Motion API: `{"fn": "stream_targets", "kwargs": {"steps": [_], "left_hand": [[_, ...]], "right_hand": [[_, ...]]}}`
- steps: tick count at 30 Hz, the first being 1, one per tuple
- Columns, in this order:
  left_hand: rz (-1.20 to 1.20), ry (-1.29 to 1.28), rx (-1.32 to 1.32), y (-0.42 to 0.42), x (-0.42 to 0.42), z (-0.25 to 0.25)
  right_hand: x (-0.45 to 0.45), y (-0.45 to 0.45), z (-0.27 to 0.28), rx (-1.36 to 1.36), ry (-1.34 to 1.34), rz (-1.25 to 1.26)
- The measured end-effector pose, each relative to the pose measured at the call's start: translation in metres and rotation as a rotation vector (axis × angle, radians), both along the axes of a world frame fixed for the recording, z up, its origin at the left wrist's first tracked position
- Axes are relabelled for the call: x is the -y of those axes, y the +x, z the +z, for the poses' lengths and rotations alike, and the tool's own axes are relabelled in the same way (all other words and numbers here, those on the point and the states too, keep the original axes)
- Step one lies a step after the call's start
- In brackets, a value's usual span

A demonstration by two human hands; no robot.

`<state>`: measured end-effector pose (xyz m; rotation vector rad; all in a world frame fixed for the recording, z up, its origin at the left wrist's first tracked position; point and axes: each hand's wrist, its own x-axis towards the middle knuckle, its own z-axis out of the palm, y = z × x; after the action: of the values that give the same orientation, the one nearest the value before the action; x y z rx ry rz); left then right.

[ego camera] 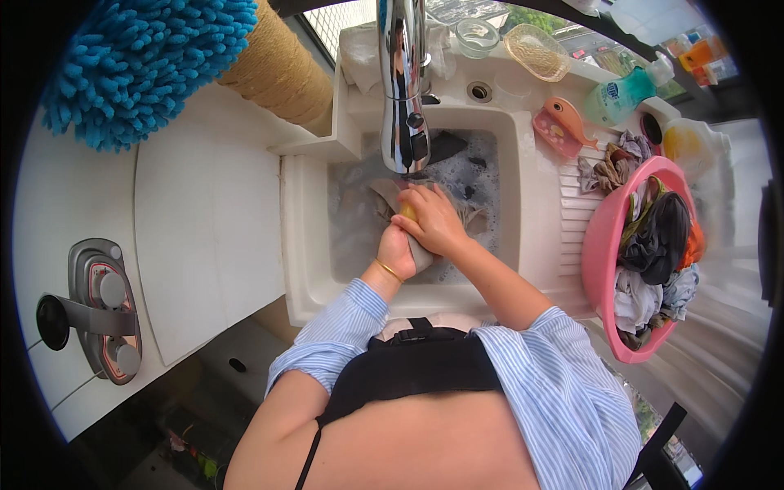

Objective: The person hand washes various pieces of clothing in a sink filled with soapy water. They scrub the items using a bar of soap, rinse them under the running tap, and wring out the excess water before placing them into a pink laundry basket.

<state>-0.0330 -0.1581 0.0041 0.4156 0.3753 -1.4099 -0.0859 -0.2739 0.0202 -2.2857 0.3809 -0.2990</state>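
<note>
Over the soapy water of a white laundry sink, my two hands are together on a wet greyish-beige cloth. My left hand, with a gold bangle at its wrist, grips the cloth from below. My right hand closes over a yellow bar, apparently soap, pressed against the cloth. Part of the cloth spreads into the water behind the fingers. Dark fabric floats farther back in the suds. A chrome faucet hangs just above my hands.
At right a pink basin holds mixed clothes, beside crumpled small garments on the ribbed washboard. Behind stand a fish-shaped soap dish, a teal pump bottle and a glass bowl. A blue chenille item and a rope-wrapped post are at upper left.
</note>
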Motion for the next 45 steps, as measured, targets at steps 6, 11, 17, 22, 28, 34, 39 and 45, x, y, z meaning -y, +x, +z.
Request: {"fn": "stream_targets", "kwargs": {"steps": [6,11,17,22,28,34,39,45], "left_hand": [[0.084,0.007,0.115,-0.002,-0.01,-0.012],[0.062,-0.027,0.089,0.002,-0.015,-0.009],[-0.006,-0.079,-0.054,-0.001,-0.008,0.041],[-0.081,-0.047,0.047,0.028,-0.019,0.039],[-0.167,0.175,0.347,0.047,-0.032,0.034],[-0.438,0.262,0.85,0.043,-0.018,0.069],[-0.769,0.221,1.364,0.046,-0.014,0.109],[-0.946,0.085,1.555,0.077,-0.004,0.177]], "right_hand": [[-0.023,-0.009,0.013,-0.074,-0.049,0.028],[-0.017,-0.003,0.003,0.033,-0.17,-0.035],[0.05,0.014,-0.027,-0.299,0.714,-0.173],[0.076,-0.005,-0.005,-0.283,0.746,-0.158],[0.181,-0.019,0.046,-0.115,-0.354,-0.321],[0.248,-0.056,0.025,-0.306,-0.622,-0.425],[0.148,-0.025,0.07,-0.026,0.015,0.102],[0.077,-0.012,0.023,-0.298,0.353,0.694]]}}
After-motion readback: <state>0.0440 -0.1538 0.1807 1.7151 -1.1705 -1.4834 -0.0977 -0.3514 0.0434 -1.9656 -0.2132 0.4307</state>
